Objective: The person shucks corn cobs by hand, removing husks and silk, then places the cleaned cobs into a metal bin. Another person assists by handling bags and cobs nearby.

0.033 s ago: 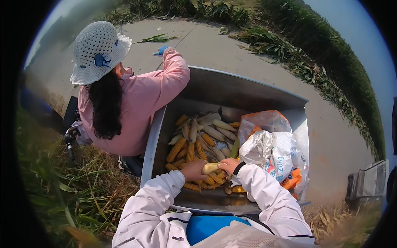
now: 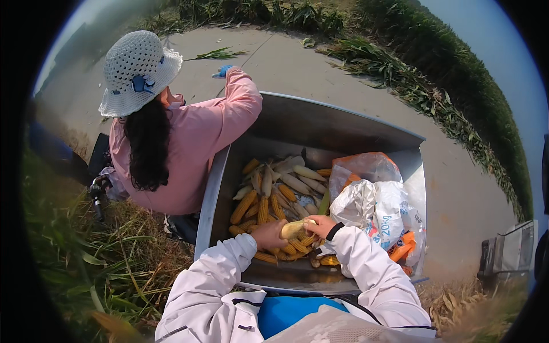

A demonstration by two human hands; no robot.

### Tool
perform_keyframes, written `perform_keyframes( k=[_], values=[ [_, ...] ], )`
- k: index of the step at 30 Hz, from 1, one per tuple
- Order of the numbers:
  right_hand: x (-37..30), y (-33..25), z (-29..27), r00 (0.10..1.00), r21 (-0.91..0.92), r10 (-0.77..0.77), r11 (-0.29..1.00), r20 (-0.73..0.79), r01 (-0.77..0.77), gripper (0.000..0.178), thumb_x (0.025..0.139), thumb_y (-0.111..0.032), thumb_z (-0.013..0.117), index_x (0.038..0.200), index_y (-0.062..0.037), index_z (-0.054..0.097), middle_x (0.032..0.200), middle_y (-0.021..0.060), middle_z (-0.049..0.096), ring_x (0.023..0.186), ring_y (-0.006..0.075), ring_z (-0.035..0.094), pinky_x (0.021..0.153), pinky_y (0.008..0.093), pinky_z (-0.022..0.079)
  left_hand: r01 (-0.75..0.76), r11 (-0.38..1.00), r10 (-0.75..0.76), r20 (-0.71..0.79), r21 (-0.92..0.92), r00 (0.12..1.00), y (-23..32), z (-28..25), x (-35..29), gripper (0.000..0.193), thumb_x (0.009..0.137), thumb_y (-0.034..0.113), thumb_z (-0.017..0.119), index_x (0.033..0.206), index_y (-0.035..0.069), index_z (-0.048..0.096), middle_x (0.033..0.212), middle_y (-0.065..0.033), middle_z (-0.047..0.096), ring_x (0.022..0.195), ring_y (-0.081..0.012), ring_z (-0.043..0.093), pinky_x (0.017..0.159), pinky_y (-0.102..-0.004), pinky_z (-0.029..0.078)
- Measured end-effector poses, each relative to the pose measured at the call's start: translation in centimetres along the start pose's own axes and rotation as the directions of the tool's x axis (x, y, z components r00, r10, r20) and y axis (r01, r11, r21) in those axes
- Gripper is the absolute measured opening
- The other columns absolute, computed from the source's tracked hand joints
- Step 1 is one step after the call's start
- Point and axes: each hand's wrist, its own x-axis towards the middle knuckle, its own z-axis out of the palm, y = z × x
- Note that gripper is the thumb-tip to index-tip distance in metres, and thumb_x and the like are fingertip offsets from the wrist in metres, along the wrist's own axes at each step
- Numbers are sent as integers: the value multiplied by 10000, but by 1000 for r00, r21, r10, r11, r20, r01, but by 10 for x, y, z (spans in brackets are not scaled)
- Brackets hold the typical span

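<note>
An ear of corn in its pale husk [image 2: 293, 230] lies between my hands, over the near part of a metal cargo box. My left hand [image 2: 269, 235] wraps round its left end. At the other end, the fingers of my right hand [image 2: 320, 226] pinch the husk tip. Beneath and beyond my hands, bare yellow corn ears [image 2: 245, 207] lie in a heap. Pale husked ears [image 2: 296, 184] are mixed in at its far side.
The metal cargo box [image 2: 320, 127] has raised walls. White and clear plastic bags [image 2: 374, 203] fill its right side. A person in pink [image 2: 183, 137] sits against its left wall. Grass [image 2: 108, 268] grows at left. Cut stalks [image 2: 394, 71] line the paved road [image 2: 297, 66].
My right hand has shifted slightly right and up along the ear, so more of the pale husk shows between my hands. My left hand keeps its grip.
</note>
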Motion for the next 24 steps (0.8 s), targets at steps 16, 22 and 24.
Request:
perform_keyframes(
  k=[16,22,24],
  values=[
    [-94,-17,12,793,189,-484,796,-371,575,246,985,-215,619,1048,16,673,917,-1,672,818,89,603,735,273,514,104,641,150,256,-761,955,104,1,-36,518,904,424,713,1163,-14,614,956,-53,643,866,-124,598,788,-297,509],
    [-91,-8,11,756,239,-488,747,-436,620,206,967,-189,641,1030,5,668,928,32,670,819,123,625,745,294,529,45,645,215,238,-763,947,123,-1,-42,489,879,388,736,1136,-13,626,969,-69,665,832,-136,615,775,-301,513],
    [-77,4,14,774,389,-451,681,-444,620,177,973,-140,608,1040,17,658,941,60,672,821,145,637,754,302,537,-71,732,251,171,-678,953,132,-4,-43,489,863,376,744,1138,-12,629,992,-77,676,845,-142,621,798,-306,514]
  ],
)
